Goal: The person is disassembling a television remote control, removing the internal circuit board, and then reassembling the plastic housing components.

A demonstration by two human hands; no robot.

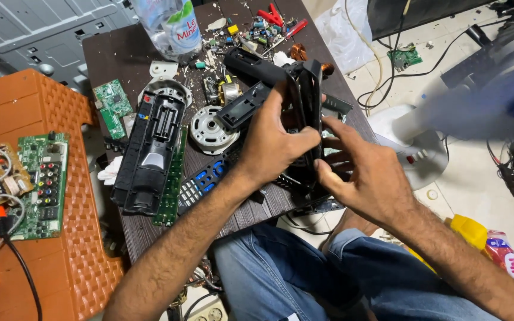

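Both hands clamp the black plastic casing (pixel 304 113) upright above the tabletop (pixel 120 53): left hand (pixel 272 142) steadying 1 edge, right hand (pixel 361 172) bracing the other.

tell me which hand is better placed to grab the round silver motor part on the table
Left, probably: the left hand grips the black casing right beside the motor part; the right hand is behind the casing.

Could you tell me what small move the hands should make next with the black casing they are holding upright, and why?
Probably steady it and ease the shell apart. The left hand grips the black plastic casing from one side, while the right hand has its fingers tucked into the open side. The casing stands on edge over the dark wooden table, so a gentle pull seems safest.
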